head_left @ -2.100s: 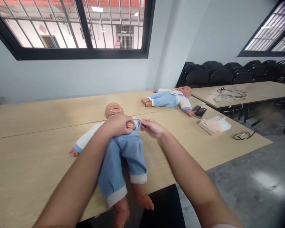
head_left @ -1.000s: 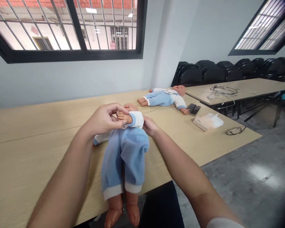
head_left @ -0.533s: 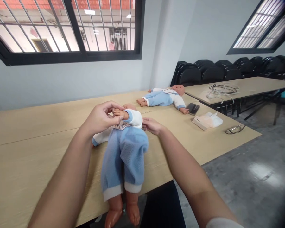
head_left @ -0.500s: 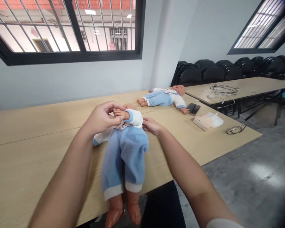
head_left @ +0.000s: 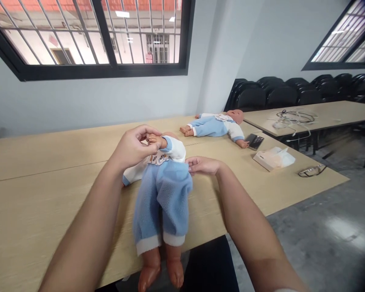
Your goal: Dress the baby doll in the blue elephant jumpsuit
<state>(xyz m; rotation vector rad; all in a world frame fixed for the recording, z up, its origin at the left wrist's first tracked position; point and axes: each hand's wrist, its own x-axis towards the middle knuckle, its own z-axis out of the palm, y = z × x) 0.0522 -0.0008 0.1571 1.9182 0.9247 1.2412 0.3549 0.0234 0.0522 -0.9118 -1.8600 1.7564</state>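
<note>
A baby doll [head_left: 161, 190] in a white top and blue fleece trousers lies on its back on the table [head_left: 63, 211], its feet past the near edge. My left hand [head_left: 136, 146] is closed round the doll's small hand and holds that arm up across its chest. At the doll's waist, on the right, my right hand [head_left: 202, 165] pinches the side of the blue trousers between thumb and fingers. The doll's head is mostly hidden behind its raised arm, and its other arm lies out to the left, partly behind my left wrist.
A second doll [head_left: 215, 123] in like clothes lies farther back. Near it are a dark phone [head_left: 255, 141], a tissue box [head_left: 266, 159] and eyeglasses [head_left: 312, 170] by the right edge. Tangled cables [head_left: 295, 117] lie on another table, with stacked black chairs [head_left: 281, 96] behind.
My right hand has slid down from the doll's upper side to the waist of the trousers. My left hand keeps its hold on the doll's hand. The view has shifted slightly.
</note>
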